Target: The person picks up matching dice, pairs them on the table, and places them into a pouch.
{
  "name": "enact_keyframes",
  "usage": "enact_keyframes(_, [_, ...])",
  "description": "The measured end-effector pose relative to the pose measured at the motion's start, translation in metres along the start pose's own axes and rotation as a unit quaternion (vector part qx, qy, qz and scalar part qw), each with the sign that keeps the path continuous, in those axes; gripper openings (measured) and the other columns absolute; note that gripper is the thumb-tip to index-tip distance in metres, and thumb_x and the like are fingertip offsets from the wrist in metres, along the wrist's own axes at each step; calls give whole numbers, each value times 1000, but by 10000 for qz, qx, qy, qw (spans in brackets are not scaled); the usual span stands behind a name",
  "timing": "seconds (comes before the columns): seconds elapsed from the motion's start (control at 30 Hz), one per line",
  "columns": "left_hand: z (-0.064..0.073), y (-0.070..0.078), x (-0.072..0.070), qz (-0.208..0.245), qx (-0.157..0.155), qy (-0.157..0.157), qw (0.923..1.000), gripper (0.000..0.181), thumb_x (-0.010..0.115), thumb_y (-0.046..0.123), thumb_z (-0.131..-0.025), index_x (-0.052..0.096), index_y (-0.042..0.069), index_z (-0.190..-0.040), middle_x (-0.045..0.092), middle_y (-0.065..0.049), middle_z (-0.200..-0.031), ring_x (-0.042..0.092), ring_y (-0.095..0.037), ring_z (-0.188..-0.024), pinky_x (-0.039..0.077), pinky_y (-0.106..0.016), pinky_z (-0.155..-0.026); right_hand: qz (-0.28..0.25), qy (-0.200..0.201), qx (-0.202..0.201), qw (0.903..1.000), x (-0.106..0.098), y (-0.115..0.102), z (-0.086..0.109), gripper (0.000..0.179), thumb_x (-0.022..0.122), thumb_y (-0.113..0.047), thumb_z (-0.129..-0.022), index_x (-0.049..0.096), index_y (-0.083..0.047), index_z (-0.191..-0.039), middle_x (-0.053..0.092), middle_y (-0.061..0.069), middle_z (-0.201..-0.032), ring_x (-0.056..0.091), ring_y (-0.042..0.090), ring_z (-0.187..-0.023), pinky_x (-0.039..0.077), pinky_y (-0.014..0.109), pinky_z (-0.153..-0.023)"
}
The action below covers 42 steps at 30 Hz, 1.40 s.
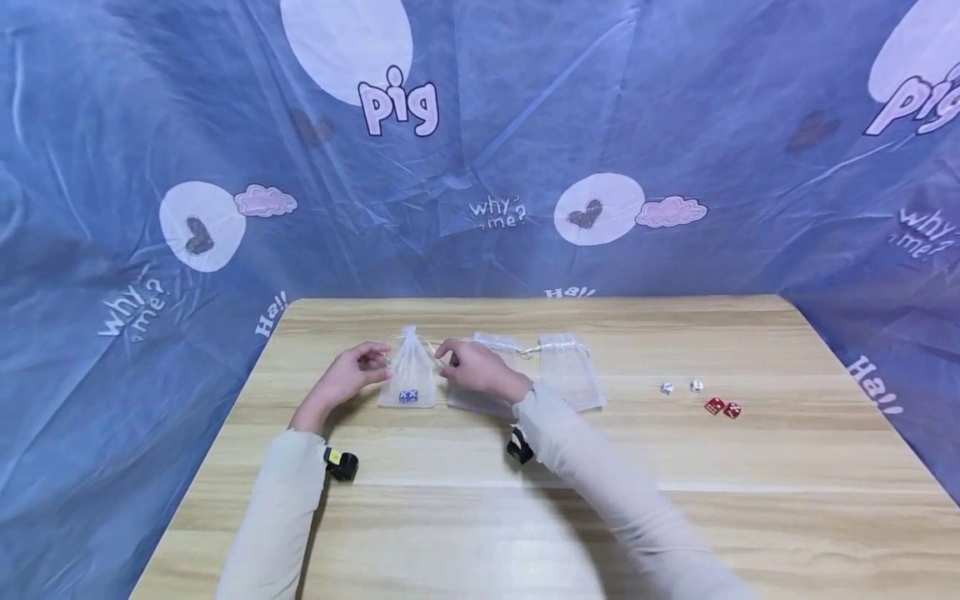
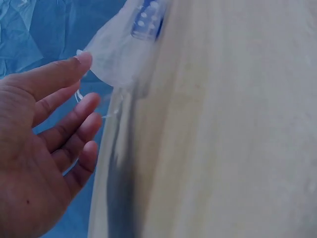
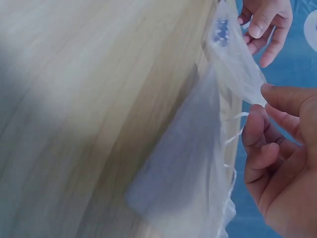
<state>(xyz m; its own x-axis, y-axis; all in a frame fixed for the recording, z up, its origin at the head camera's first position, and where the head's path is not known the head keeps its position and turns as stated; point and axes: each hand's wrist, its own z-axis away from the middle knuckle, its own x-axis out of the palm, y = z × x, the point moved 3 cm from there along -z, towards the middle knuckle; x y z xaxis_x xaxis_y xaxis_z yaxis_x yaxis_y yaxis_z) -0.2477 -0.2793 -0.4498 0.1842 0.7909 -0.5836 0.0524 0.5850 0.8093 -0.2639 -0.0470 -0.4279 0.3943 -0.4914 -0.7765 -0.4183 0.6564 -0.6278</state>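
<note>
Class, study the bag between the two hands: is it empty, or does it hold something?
It holds something: two blue dice show through the sheer fabric of the bag, near its bottom.

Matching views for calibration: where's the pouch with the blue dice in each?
Head: left of centre, the pouch stands out between the two hands.
Left wrist: at the top edge, left of centre, the pouch is cut off.
Right wrist: upper right, the pouch.
Shared landmark: the left hand, near the pouch in all three.
</note>
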Motion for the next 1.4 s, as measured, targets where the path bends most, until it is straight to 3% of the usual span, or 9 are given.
enact_keyframes(0.13, [-2,11,0,-90,145,137,9998,52,71,15,-86,53,3,-133,59,-22,-126,51,-38,-120,42,-53,-103,-327,80,-101,9994,-13,6,12,28,63,-16,-91,61,-6,-117,66,4,-83,57,11,-69,46,22,-62])
enact_keyframes(0.33, [-5,33,8,-62,465,168,9988,51,71,18,-86,54,4,-132,58,-19,-130,50,-35,-122,42,-50,-100,-474,240,-288,9982,-30,16,28,29,65,-18,-91,61,-6,-117,65,5,-87,56,11,-72,46,22,-66])
enact_keyframes(0.67, [-14,68,40,274,934,-151,9951,54,73,14,-85,52,2,-133,57,-18,-133,52,-33,-120,42,-48,-100,-598,395,-348,9968,-61,34,56,35,66,-19,-90,60,-1,-119,65,7,-91,59,13,-75,48,23,-65])
enact_keyframes(0.93, [-24,77,69,452,1018,-592,9920,51,73,15,-85,54,3,-131,57,-17,-133,52,-32,-121,42,-50,-101,-692,464,-486,9953,-81,56,84,37,67,-16,-90,58,3,-120,67,9,-96,64,18,-83,52,28,-77])
enact_keyframes(1.27, [-35,87,100,402,1032,-1185,9868,50,73,14,-85,55,4,-130,57,-16,-132,53,-31,-120,43,-47,-102,-839,533,-844,9915,-93,76,122,35,66,-17,-90,58,2,-118,66,9,-96,62,15,-85,52,28,-75])
enact_keyframes(1.4, [-37,85,109,377,989,-1426,9841,49,74,13,-84,56,3,-128,58,-15,-131,55,-31,-119,44,-45,-104,-916,467,-422,9938,-93,91,135,35,66,-15,-90,57,2,-120,66,11,-99,61,14,-86,51,27,-77])
